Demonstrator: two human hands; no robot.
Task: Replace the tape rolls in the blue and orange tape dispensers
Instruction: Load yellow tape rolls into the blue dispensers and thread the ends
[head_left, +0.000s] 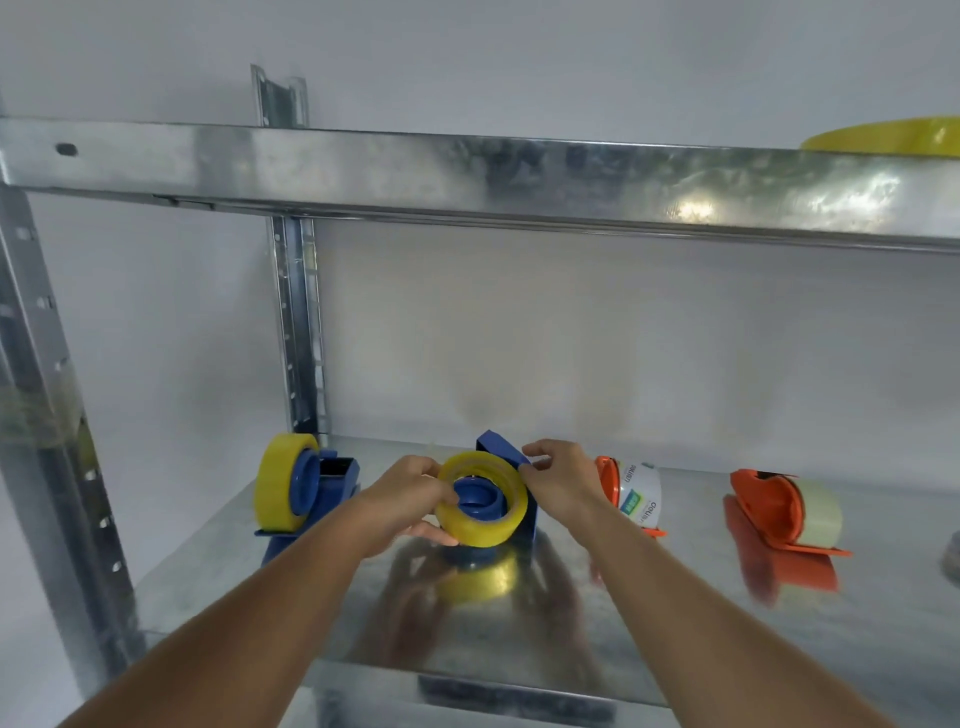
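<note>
Yellow tape roll (480, 499) gripped, left hand (405, 501), shelf (675, 623) middle

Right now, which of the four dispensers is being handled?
The second blue dispenser from the left: both hands are on it, left hand gripping its yellow roll, right hand pinching its blue top. The other three stand untouched.

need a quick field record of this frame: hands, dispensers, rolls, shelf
left hand: grips yellow tape roll on the middle blue dispenser
right hand: pinches the middle blue dispenser's top edge
left blue dispenser: holds a yellow roll, untouched
orange dispensers: two; near one with white-labelled roll, far-right one with pale roll
upper shelf: yellow roll at the right
lower shelf: bears all four dispensers
</note>
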